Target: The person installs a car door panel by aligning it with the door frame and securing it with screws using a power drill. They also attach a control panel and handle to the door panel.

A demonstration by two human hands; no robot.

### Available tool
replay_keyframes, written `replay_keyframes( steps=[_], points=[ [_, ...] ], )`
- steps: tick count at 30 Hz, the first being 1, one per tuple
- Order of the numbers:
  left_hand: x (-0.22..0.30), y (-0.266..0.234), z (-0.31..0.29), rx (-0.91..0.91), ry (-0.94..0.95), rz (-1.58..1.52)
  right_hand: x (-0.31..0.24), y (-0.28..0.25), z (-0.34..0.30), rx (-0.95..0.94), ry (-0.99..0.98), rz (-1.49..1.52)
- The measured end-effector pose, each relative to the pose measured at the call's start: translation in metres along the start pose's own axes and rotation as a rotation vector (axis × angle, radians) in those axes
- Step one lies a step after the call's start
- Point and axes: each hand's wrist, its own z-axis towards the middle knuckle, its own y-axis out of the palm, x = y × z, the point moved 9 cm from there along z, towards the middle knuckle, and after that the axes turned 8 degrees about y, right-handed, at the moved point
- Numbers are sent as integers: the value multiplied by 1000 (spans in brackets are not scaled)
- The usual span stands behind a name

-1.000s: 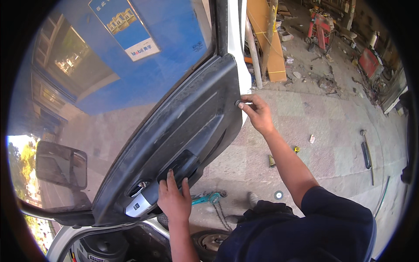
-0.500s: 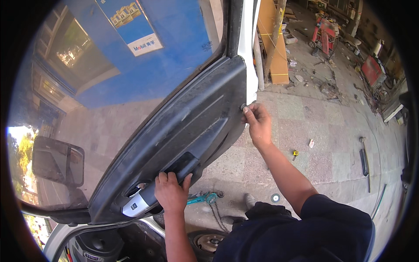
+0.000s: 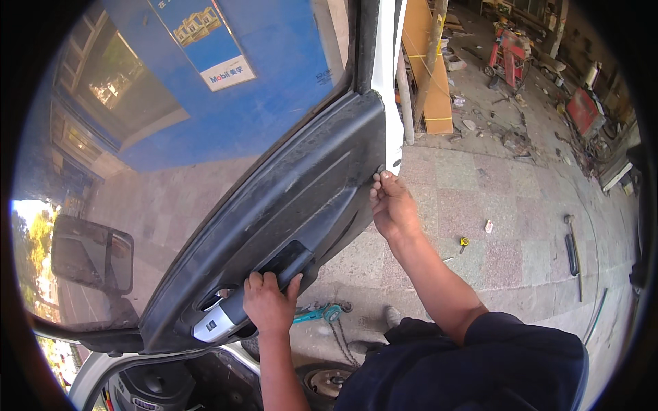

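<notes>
A vehicle's open door carries a black inner trim panel [image 3: 301,178], with a silver switch plate [image 3: 214,325] low on it. My left hand [image 3: 269,303] is wrapped over the door armrest [image 3: 299,259], thumb on its near side and fingers on top. At the panel's rear edge, beside the white door frame [image 3: 392,130], my right hand [image 3: 395,209] is closed, fingers curled and thumb up. Its fingertips pinch a small dark round plug [image 3: 381,168] against the panel edge. The fingers partly hide that plug.
The door window shows a blue wall, and a side mirror [image 3: 92,253] is beyond the glass. On the floor lie a yellow tape measure [image 3: 464,242], a hammer [image 3: 573,240], a teal tool [image 3: 317,314] and a chain [image 3: 340,342]. A cardboard sheet [image 3: 433,89] and red machines [image 3: 508,58] stand farther back.
My right hand has turned and shifted slightly left and down along the panel edge, its fingers now more curled under the thumb. My left hand stays on the armrest.
</notes>
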Motion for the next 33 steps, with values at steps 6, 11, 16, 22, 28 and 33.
replay_keyframes(
  steps=[6,11,16,22,28,33],
  points=[
    [0,0,-1,14,11,9,5,-1,4,-52,-2,13],
    [1,-1,-1,18,11,8,6,-1,0,-7,-40,-37],
    [0,-1,-1,19,13,0,6,-2,3,-47,-54,-26],
    [0,-1,-2,17,11,-5,6,-5,6,-61,-71,-40],
    [0,1,-3,25,30,21,-7,-10,8,-1,-262,-299],
    [0,3,-2,38,41,28,-17,-4,9,-54,-404,-479]
  ],
)
